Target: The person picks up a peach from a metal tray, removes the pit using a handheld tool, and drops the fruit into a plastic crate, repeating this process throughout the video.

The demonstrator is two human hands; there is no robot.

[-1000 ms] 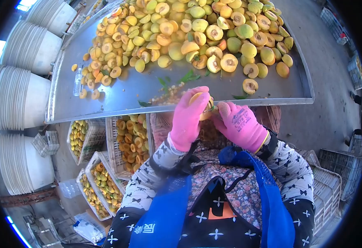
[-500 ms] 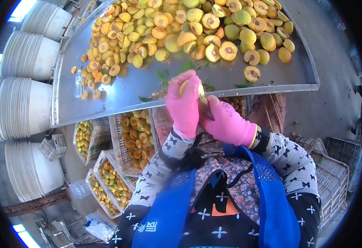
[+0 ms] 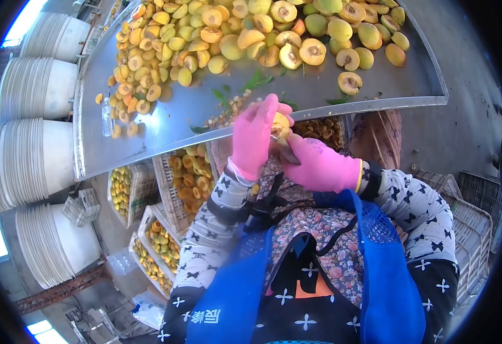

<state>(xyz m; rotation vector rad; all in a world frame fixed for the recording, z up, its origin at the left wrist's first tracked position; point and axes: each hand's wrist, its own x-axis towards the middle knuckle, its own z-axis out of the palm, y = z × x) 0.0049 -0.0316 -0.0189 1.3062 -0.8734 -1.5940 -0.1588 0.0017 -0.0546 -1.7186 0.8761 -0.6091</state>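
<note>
My left hand (image 3: pixel 252 140), in a pink glove, is closed around a halved yellow peach (image 3: pixel 280 124) just in front of the metal table's near edge. The peach's cut face is turned partly towards my right hand (image 3: pixel 324 166), also in a pink glove. That hand is wrapped round a small pitting tool (image 3: pixel 287 152), whose tip is right at the cut face. Most of the tool's handle is hidden in the glove. Beyond my hands, a large heap of halved peaches (image 3: pixel 211 34) lies on the metal table (image 3: pixel 165 129).
Green leaves (image 3: pixel 257 80) and loose pits (image 3: pixel 236 106) lie near the table's raised front rim. A clear bottle (image 3: pixel 107 116) lies at the left. Below stand crates of peach halves (image 3: pixel 191 178) and a container of pits (image 3: pixel 322 131). Stacked white tubs (image 3: pixel 50 152) line the left side.
Both hands have come slightly lower, and more of the peach's cut face shows between them. The left fingers have shifted around it. The whole view has tilted a little.
</note>
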